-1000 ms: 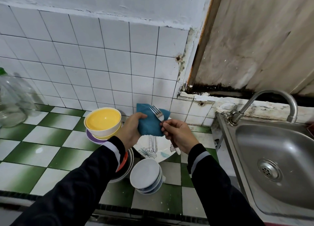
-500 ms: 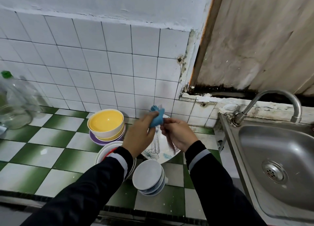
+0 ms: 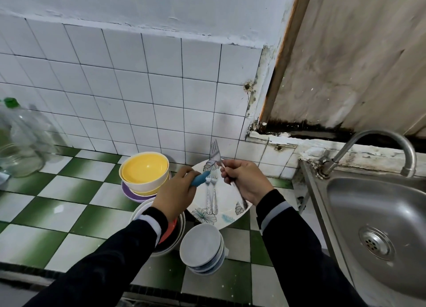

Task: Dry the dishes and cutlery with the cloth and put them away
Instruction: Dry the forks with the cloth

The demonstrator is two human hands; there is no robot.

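1. Over the plate (image 3: 227, 192) at the back of the counter (image 3: 57, 209), the right hand (image 3: 244, 182) pinches a fork (image 3: 215, 152) by its handle. Thumb and fingers are curled round it and the prongs point up toward the tiled wall.
2. The fork's head stands clear above the fingers, and the handle runs down under the palm. This probably leaves the eating end bare for wiping.
3. The left hand (image 3: 177, 191) grips a bunched blue cloth (image 3: 200, 178), with only a twist of it poking out past the thumb. The cloth is just left of the fork's handle and not touching it.
4. Two more forks (image 3: 212, 196) lie side by side on the plate, below the gap between the hands. I cannot tell whether they are dried or waiting.
5. Beside the plate a yellow bowl (image 3: 145, 170) tops one stack. Nearer, white bowls (image 3: 200, 244) sit upturned, likely to drain.
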